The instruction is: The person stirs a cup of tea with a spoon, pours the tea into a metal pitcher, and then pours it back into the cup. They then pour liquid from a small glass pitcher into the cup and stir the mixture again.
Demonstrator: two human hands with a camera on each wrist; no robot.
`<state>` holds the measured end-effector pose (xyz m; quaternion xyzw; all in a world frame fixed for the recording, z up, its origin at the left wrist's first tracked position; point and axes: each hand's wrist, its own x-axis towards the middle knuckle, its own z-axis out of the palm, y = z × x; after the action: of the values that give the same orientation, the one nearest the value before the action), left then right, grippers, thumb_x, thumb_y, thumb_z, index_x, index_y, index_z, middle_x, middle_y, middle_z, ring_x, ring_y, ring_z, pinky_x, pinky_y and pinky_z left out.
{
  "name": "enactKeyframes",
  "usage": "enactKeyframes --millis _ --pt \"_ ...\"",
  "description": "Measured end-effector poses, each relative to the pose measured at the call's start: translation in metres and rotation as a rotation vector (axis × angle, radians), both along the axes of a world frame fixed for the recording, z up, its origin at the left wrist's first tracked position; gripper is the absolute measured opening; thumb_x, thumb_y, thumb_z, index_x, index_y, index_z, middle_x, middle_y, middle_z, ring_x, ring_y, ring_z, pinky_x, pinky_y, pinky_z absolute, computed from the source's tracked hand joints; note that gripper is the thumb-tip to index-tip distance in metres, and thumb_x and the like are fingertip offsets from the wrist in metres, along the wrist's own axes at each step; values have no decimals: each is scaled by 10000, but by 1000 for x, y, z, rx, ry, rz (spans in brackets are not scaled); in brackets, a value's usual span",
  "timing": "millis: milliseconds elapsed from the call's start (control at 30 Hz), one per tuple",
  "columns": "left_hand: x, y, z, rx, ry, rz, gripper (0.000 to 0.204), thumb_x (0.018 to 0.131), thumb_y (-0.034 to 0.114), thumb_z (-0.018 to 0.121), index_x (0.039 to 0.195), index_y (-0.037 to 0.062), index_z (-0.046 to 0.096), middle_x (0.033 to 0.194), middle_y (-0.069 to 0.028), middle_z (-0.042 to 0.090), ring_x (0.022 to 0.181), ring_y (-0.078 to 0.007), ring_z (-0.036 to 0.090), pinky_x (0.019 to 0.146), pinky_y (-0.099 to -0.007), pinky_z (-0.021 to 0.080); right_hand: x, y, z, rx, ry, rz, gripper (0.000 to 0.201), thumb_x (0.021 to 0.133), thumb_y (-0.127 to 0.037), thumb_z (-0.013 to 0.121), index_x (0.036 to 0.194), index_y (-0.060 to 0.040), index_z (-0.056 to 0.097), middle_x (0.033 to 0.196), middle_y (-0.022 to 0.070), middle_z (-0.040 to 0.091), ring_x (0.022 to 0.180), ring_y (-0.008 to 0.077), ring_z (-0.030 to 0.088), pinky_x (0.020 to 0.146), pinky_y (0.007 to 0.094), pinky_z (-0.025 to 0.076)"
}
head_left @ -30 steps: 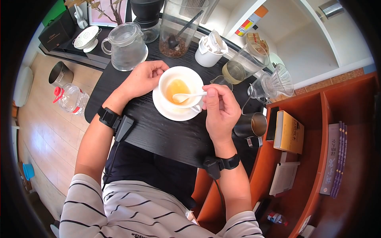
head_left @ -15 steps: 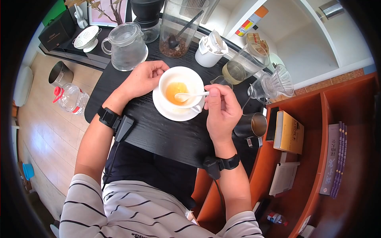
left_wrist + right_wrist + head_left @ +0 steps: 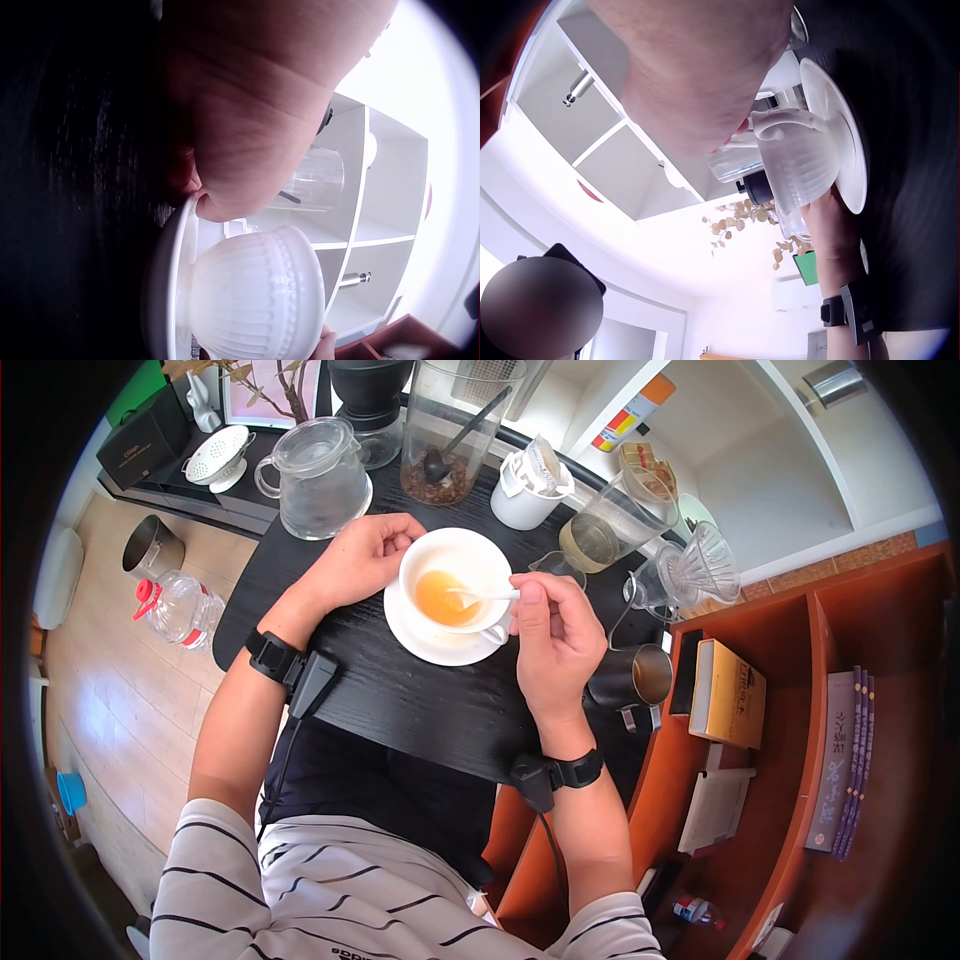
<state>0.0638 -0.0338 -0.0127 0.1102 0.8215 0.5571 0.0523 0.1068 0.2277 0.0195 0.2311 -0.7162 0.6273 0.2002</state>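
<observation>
A white cup (image 3: pixel 480 558) with a looped handle stands on a white saucer (image 3: pixel 432 649) on the black table. Orange-yellow liquid (image 3: pixel 437 603) lies in its bottom. My right hand (image 3: pixel 558 645) pinches the handle of a white spoon (image 3: pixel 492 596) between thumb and fingers, and the spoon's tip dips into the liquid. At the saucer's far left side, my left hand (image 3: pixel 360 563) holds its rim. In the left wrist view the thumb lies at the saucer edge (image 3: pixel 174 255), beside the ribbed cup (image 3: pixel 251 292). The right wrist view hides the spoon behind my hand.
A lidded glass pot (image 3: pixel 318 480), a tall glass container (image 3: pixel 440 478) with a black scoop, and a white cup with a drip bag (image 3: pixel 530 490) stand behind. Right are a glass dripper (image 3: pixel 708 565) and a metal pitcher (image 3: pixel 640 673), beside a wooden bookshelf (image 3: pixel 790 630).
The spoon tip shifts slightly in the liquid, and my right hand moves a little right, then back. My left hand, the cup and the saucer stay in place.
</observation>
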Motion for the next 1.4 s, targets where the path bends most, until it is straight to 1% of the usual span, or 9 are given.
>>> enactKeyframes --millis 100,300,500,733,900,1000,1100,1300,1400 --pt "-1 0 -3 65 -14 -12 172 988 33 712 1150 -26 710 972 19 738 879 -13 647 767 -196 541 0 2 -1 12 0 -15 96 1031 -77 727 1049 13 755 820 15 627 657 61 491 586 234 383" --pt "-1 -1 -4 62 -11 -10 173 986 33 715 1149 -27 710 976 19 736 877 -11 645 765 -196 539 -1 0 2 14 30 -83 99 1034 -79 723 1047 15 753 822 21 632 664 60 498 589 233 388" --pt "1 0 0 45 -22 -9 171 983 34 717 1145 -20 712 967 24 732 866 -7 636 762 -197 533 1 0 1 26 15 -36 99 1035 -75 719 1056 15 753 818 19 628 649 64 489 583 234 386" --pt "0 0 -3 71 -10 1 163 980 36 719 1135 -15 716 954 32 729 860 -1 630 753 -194 525 -2 1 -1 39 34 -62 107 1042 -87 718 1060 14 750 810 13 614 645 63 482 579 235 375" --pt "0 0 -3 67 -3 -5 162 980 39 720 1134 -15 717 944 36 726 852 0 626 744 -191 522 -3 2 -4 -15 -61 24 128 1052 -104 714 1084 14 753 829 0 616 675 43 490 599 224 384" --pt "0 0 0 30 -1 -1 161 978 42 721 1130 -14 718 935 41 720 841 2 618 736 -189 516 -1 2 1 -39 -139 47 138 1058 -110 710 1094 15 755 846 -8 623 700 32 507 616 213 397" --pt "0 0 -3 63 1 0 161 976 42 722 1128 -12 720 927 45 714 832 3 610 729 -190 511 1 2 3 -16 -172 41 146 1065 -114 702 1096 19 756 860 -15 630 721 24 522 629 204 412" --pt "1 0 -1 10 17 11 162 975 43 722 1128 -9 722 919 48 710 823 2 603 724 -193 508 3 0 6 -46 -159 26 153 1074 -114 690 1063 28 745 862 -16 646 721 22 524 640 202 428" --pt "0 1 -2 26 6 10 162 975 41 721 1129 -10 722 920 47 712 825 3 605 725 -193 508 2 0 4 -68 -168 33 155 1075 -115 688 1042 28 739 861 -14 652 715 21 519 633 204 422"
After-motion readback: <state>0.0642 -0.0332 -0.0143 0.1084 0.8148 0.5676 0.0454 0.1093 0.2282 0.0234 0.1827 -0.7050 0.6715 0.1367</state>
